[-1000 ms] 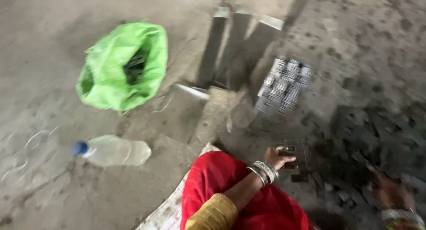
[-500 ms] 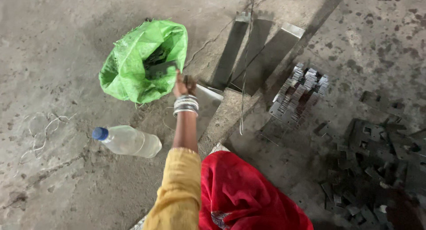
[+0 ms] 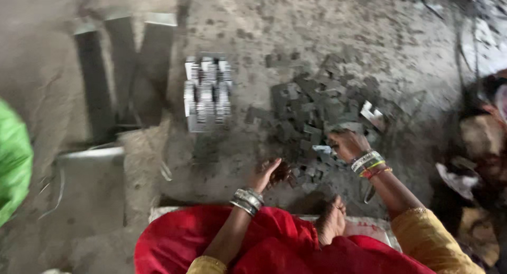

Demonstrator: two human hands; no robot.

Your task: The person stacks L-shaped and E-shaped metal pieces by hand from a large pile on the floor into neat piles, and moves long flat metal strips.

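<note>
A loose heap of small dark flat metal pieces (image 3: 317, 113) lies on the dirty floor in front of me. My right hand (image 3: 346, 144) rests on the heap's near edge, fingers curled over some pieces; whether it grips any is blurred. My left hand (image 3: 270, 173) hovers low over the floor by the heap's near left corner, fingers apart, palm up. Both wrists wear bangles. To the left of the heap stand neat rows of stacked shiny metal pieces (image 3: 207, 91). Red cloth (image 3: 253, 242) covers my lap.
Long grey metal channel bars (image 3: 127, 68) lie at the upper left. A green plastic bag (image 3: 13, 158) shows at the left edge. My bare foot (image 3: 331, 221) rests near the heap. Another person's clothing (image 3: 486, 147) sits at the right edge.
My left hand has come back from the green bag to the heap. The view has swung right, so the bag and water bottle left the centre; my right hand now rests on the heap.
</note>
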